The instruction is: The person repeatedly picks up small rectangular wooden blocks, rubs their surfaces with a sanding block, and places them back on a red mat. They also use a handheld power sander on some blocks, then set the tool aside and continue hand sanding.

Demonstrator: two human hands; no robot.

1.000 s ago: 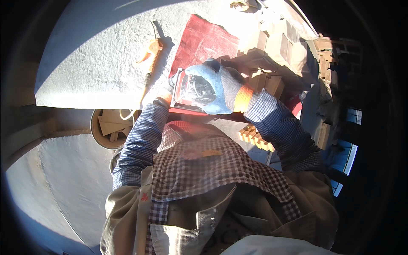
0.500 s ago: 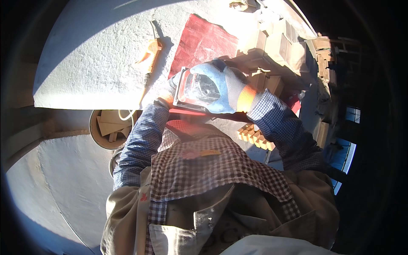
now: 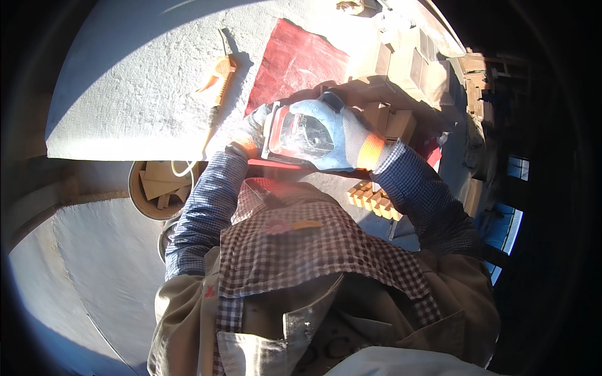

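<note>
My right hand (image 3: pixel 335 131), in a blue-coated glove with an orange cuff, grips a red-and-black sander (image 3: pixel 296 138) with a dusty casing, near the worktop's front edge. My left hand (image 3: pixel 249 128), gloved too, is curled at the sander's left side; what its fingers hold is hidden behind the tool. Beyond both hands lies a red mat or sheet (image 3: pixel 295 56) on the white, dusty worktop (image 3: pixel 125 94). A yellow air blow gun (image 3: pixel 222 81) with a hose lies left of the mat.
Stacked wooden blocks (image 3: pixel 407 66) stand right of the mat. A round bin (image 3: pixel 135 194) of wood offcuts is below the worktop's left part. Short wooden pieces (image 3: pixel 376 200) sit in rows beside my right forearm. More wood (image 3: pixel 480 88) is piled at the far right.
Both hands and the sander have shifted very slightly within the picture, keeping the same grip. The surroundings appear slightly shifted leftward, as if the head moved a little.
</note>
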